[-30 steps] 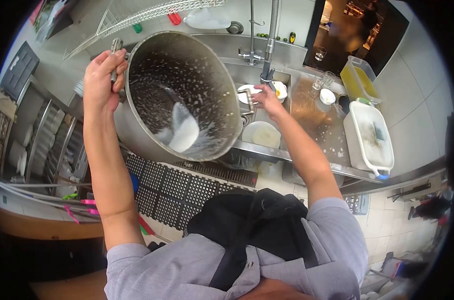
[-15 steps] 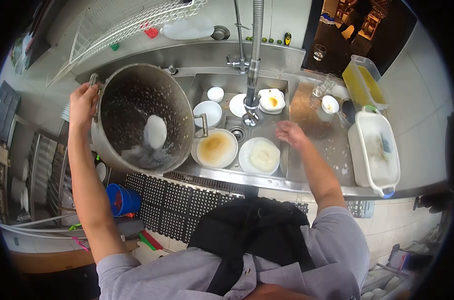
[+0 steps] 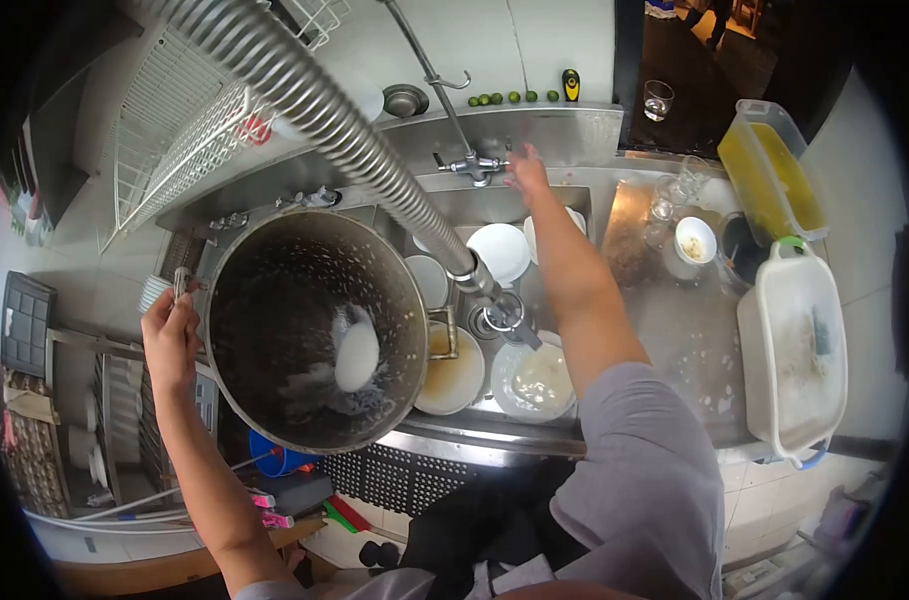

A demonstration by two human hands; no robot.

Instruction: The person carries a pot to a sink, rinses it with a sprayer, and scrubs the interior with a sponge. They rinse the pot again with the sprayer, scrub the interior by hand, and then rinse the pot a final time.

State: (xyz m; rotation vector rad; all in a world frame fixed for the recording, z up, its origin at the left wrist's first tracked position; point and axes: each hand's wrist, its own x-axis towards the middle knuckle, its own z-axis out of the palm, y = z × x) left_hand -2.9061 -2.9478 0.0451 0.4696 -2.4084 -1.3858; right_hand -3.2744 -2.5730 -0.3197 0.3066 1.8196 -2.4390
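Observation:
A large metal pot (image 3: 250, 290), its inside spotted with residue, is tilted over the left part of the sink. My left hand (image 3: 173, 325) grips its left handle. Inside the pot is a white rounded object (image 3: 357, 355) amid foamy liquid. Near the right knob of the faucet (image 3: 475, 166) is my right hand (image 3: 527, 172), blurred, its fingers apart. The sprayer head (image 3: 512, 315) hangs from a ribbed metal hose above the sink. Below it are a plate with clear liquid (image 3: 537, 378) and a brown-stained plate (image 3: 450, 375) partly behind the pot's right handle.
On the right counter stand a white tub (image 3: 795, 350), a container of yellow liquid (image 3: 775, 175), glasses (image 3: 680, 190) and a small bowl (image 3: 695, 240). A wire rack (image 3: 190, 125) hangs upper left. A blue bucket (image 3: 275, 455) is below the pot.
My right hand has moved up from beside the sink to the faucet. The view has shifted, and the hose now crosses it diagonally. My left hand still holds the pot.

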